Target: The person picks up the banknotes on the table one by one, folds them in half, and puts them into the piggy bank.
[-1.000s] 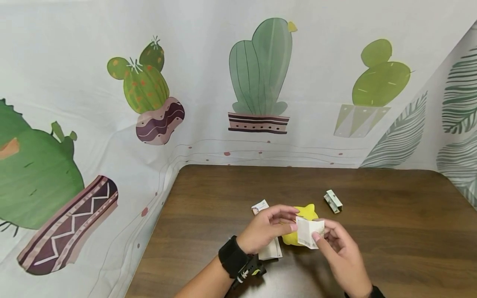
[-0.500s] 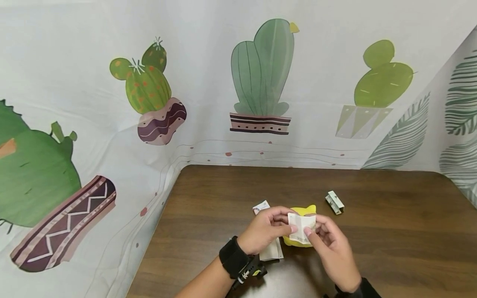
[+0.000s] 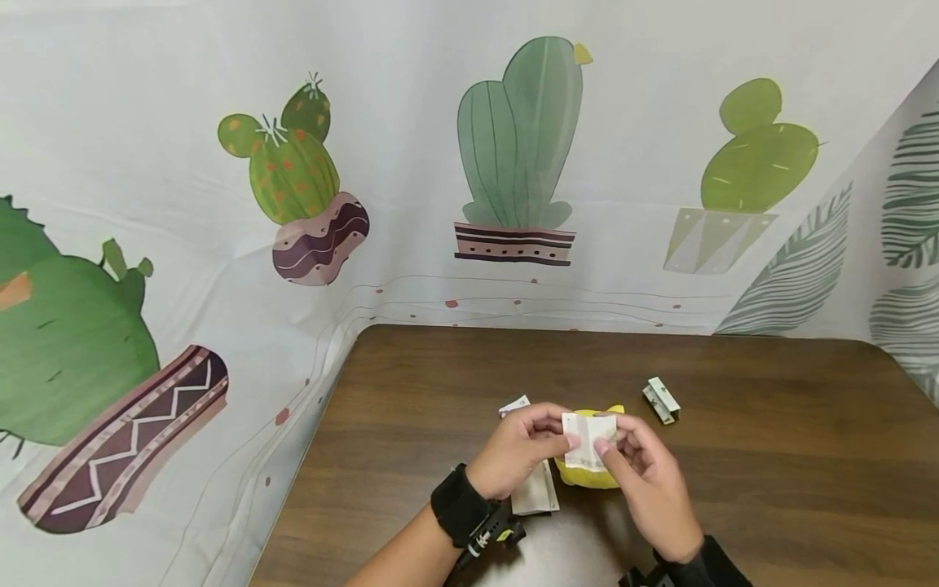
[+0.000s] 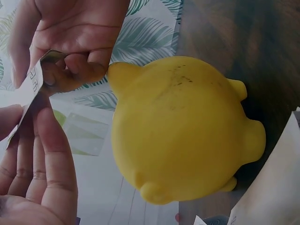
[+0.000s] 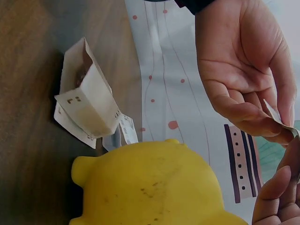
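Observation:
A small creased banknote [image 3: 584, 440], pale with faint print along its lower edge, is held up in front of me. Its left edge is pinched between the thumb and fingers of my left hand [image 3: 519, 455]. My right hand [image 3: 655, 481] grips the right side, thumb on the near face. Right behind the note, partly covered by it in the head view, is a yellow piggy bank [image 4: 183, 126] with dark scuffs. The left wrist view catches the note [image 4: 32, 86] nearly edge-on, bent along a crease.
Folded pale banknotes [image 5: 89, 108] stand on the wooden table [image 3: 770, 440] left of the piggy bank, partly behind my left wrist in the head view. Another folded note [image 3: 662, 400] lies farther back on the right. A cactus-print cloth [image 3: 403, 163] hangs behind the table.
Both hands now hold the note; a second ago the right held it while the left was at its edge. The note has shifted left and flattened out, and the right hand followed it.

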The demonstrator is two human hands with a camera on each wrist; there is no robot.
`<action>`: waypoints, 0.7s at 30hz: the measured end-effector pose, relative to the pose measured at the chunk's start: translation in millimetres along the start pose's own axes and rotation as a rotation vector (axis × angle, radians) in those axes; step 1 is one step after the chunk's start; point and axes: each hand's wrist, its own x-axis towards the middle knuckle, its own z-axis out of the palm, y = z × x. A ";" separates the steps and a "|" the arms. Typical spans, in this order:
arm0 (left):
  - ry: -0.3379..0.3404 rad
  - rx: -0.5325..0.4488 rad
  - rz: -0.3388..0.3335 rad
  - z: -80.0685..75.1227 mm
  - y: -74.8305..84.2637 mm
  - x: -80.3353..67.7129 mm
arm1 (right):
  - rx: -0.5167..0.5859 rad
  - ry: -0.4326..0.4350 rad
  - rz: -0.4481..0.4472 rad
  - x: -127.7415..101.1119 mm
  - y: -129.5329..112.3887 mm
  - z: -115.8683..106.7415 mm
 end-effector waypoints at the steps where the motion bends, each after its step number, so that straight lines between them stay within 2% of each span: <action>1: 0.004 -0.002 0.003 -0.1 -0.1 -0.1 | 0.003 -0.002 -0.005 1.1 -0.1 0.0; 12: -0.004 -0.042 0.013 -0.1 1.4 -0.6 | -0.003 -0.012 -0.079 16.4 -4.0 -1.2; 21: -0.011 -0.043 -0.006 0.6 1.0 -0.4 | -0.099 -0.096 -0.162 27.3 -0.9 -6.9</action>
